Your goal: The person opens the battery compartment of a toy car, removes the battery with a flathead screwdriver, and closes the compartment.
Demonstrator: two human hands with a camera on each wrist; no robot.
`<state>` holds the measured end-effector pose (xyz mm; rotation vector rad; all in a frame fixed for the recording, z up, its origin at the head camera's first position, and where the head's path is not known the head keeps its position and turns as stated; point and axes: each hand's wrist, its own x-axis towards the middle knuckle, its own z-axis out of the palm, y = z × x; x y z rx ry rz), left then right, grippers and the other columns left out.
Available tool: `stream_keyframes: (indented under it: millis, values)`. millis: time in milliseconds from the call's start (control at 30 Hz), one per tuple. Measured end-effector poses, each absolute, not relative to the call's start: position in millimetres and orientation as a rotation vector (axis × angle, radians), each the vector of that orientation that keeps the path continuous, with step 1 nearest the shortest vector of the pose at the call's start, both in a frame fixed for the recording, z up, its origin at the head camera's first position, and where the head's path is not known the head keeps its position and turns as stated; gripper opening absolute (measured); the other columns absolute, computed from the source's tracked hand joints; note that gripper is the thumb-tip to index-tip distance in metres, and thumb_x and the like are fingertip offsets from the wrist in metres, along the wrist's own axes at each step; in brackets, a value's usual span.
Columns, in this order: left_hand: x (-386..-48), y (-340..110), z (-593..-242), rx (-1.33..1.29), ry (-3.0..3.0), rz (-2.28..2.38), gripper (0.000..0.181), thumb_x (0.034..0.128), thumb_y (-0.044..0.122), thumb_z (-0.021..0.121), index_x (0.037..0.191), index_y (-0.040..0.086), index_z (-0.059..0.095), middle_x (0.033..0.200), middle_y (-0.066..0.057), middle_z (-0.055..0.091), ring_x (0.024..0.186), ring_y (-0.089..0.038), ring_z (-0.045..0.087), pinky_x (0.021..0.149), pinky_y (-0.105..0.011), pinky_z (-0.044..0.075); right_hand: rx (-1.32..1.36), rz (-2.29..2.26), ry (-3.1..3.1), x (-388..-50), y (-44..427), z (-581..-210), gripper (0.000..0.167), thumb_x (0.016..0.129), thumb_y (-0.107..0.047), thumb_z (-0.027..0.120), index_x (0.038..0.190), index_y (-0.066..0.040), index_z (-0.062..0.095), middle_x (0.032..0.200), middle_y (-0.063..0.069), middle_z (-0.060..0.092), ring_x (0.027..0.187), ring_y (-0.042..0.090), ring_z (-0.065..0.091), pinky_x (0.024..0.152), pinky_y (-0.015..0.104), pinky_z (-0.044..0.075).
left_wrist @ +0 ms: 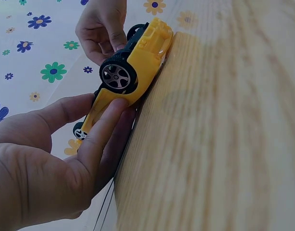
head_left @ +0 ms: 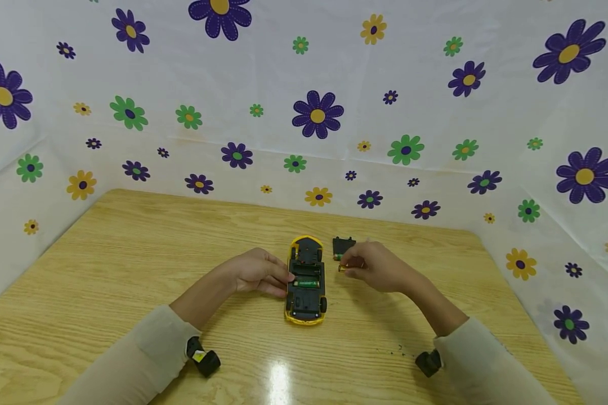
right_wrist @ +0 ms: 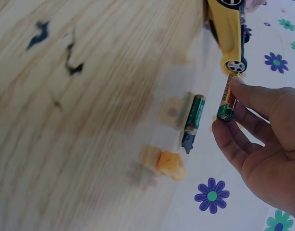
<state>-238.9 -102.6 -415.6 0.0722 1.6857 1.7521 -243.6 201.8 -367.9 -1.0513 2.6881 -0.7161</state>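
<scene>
A yellow toy car [head_left: 305,304] lies upside down on the table, its black underside up and its battery compartment uncovered. One green battery [head_left: 306,283] sits in the lower part of the compartment; the part above it holds none that I can see. My left hand [head_left: 259,274] rests at the car's left side, and in the left wrist view its fingers touch the yellow body [left_wrist: 146,67]. To the right of the car, my right hand [head_left: 380,267] pinches a green and gold battery [right_wrist: 227,98] between thumb and fingers, raised off the table in the right wrist view.
Beyond my right hand lies a black cover [head_left: 343,245], with another battery [right_wrist: 194,113] beside it. An orange object [right_wrist: 170,164] shows near them in the right wrist view. Flowered cloth [head_left: 253,135] stands behind the wooden table [head_left: 157,247] and along its sides.
</scene>
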Motion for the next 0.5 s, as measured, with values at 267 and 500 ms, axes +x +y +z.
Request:
stream_keyframes:
  millis: [267,500]
  values:
    - [-239.5,-102.7,-416.7,0.067,1.684,1.750,0.027,0.0950,-0.003,0.068,0.119,-0.015,0.066,0.106,-0.019,0.071,0.091,-0.028,0.073,0.086,-0.039,0.064,-1.065,-0.676,2.690,-249.7,205.2,-380.2,0.012,0.094,0.000,0.072,0.106,-0.003,0.075,0.101,0.003,0.075,0.092,0.015,0.072,0.081,0.030,0.063]
    - [-239.0,-102.0,-415.3,0.057,1.682,1.744,0.027,0.0951,-0.003,0.068,0.119,-0.015,0.065,0.106,-0.019,0.071,0.091,-0.028,0.073,0.087,-0.040,0.064,-1.138,-0.543,2.756,-255.9,201.9,-389.5,0.010,0.095,-0.004,0.073,0.104,-0.006,0.076,0.098,0.001,0.074,0.089,0.012,0.068,0.078,0.031,0.061]
